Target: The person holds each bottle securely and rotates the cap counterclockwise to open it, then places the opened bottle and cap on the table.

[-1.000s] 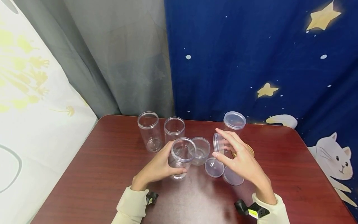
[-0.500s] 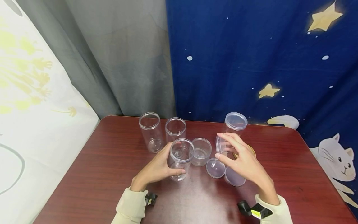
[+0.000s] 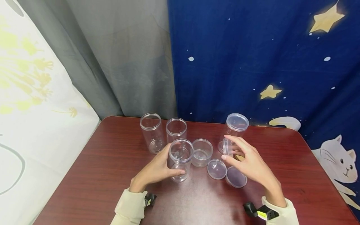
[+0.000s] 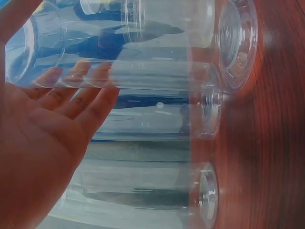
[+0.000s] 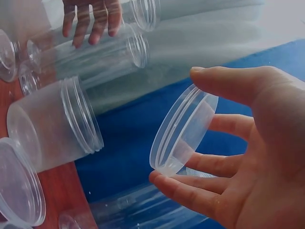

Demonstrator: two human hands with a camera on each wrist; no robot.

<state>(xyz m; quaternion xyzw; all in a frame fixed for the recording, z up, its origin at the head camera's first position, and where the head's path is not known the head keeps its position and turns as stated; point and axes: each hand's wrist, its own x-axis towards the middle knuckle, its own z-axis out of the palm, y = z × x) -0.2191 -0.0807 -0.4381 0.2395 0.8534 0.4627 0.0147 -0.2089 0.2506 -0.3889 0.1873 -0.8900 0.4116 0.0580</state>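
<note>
My left hand grips a tall clear plastic jar around its side, thumb at the front, with the open rim facing up. In the left wrist view, fingers lie along the jar's wall. My right hand pinches a clear round lid by its edge, thumb on one side and fingertips on the other. The lid stands on edge in the air, to the right of a short open jar. Two more lids lie flat on the table below the right hand.
Two tall open jars stand at the back left of the brown table. A tall jar with a lid on is behind my right hand. Something gold-coloured is partly hidden by that hand. Curtains hang along the table's back edge.
My right hand has moved a little to the right with the lid, away from the held jar. The left hand and its jar have hardly moved.
</note>
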